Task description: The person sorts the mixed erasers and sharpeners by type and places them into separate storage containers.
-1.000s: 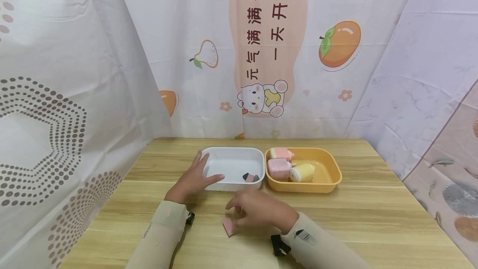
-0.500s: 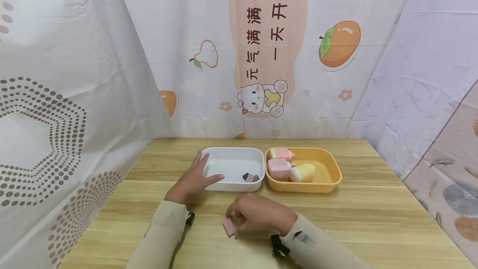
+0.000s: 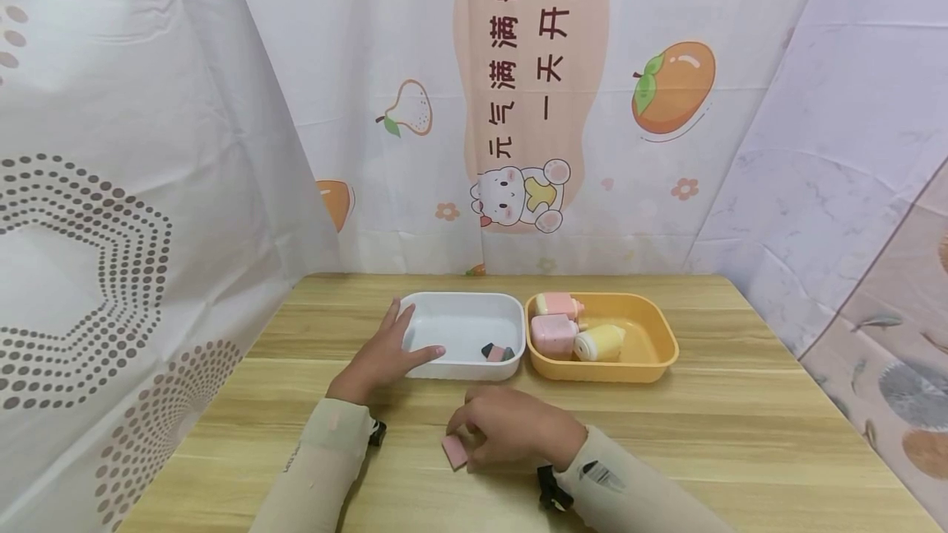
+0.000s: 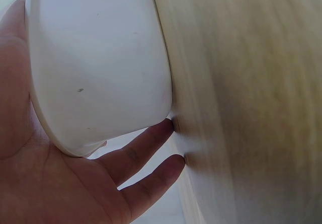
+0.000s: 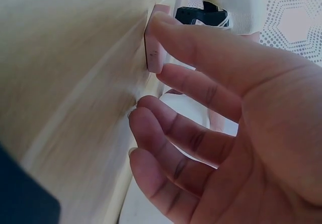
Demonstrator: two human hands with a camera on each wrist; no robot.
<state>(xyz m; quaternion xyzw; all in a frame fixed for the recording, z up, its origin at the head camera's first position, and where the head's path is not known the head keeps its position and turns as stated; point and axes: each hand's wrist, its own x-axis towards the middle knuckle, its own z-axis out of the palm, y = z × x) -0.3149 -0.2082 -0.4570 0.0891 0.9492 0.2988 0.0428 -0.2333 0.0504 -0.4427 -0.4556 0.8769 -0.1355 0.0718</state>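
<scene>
Before me on the wooden table (image 3: 415, 484) lies a small pink rectangular block (image 3: 454, 451), like an eraser. My right hand (image 3: 514, 426) pinches it, with the thumb at one end and the index fingertip at the other. The remaining fingers are bent, their tips near the tabletop. In the right wrist view the pink block (image 5: 156, 48) still touches the table. My left hand (image 3: 381, 356) rests around the left front corner of a white bin (image 3: 462, 370). Its thumb lies over the front rim. In the left wrist view, extended fingers (image 4: 151, 176) reach below the bin wall.
Inside the white bin's right front corner sit several small pieces (image 3: 498, 352), dark, pink and grey-green. Beside it stands an orange bin (image 3: 644, 371) with two pink bottles (image 3: 554, 335) and a yellow bottle (image 3: 601, 343). A printed curtain (image 3: 415, 187) hangs behind the table.
My right hand, blurred by movement a second ago, has settled at the pink block, with thumb and index finger closing on its ends. My left hand and both bins have not moved.
</scene>
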